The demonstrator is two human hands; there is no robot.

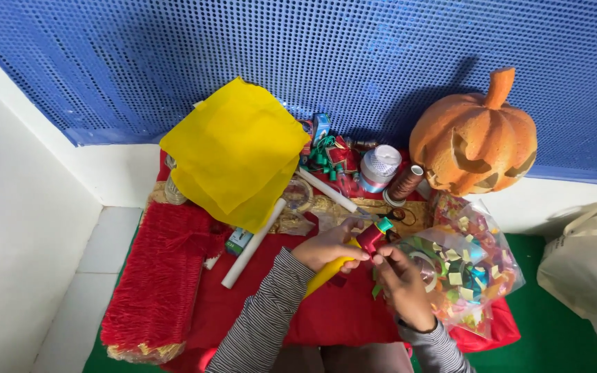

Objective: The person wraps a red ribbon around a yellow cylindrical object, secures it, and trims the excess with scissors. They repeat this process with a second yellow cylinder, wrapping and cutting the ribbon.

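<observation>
The left hand (326, 247) grips a yellow-handled tool (331, 271) with a red and green tip, while the right hand (401, 283) pinches that tip between its fingertips. Just right of the right hand lies a clear bag of coloured paper scraps (475, 273). Beyond both hands lie white rods (253, 243), thread spools (405, 182), a yellow paper sheet (233, 148) and an orange pumpkin (475, 138).

Grey-and-white striped long sleeves, bare hands

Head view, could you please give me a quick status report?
Left hand grips yellow tube. Right hand pinches its red end. Confetti bag touches right hand.
</observation>
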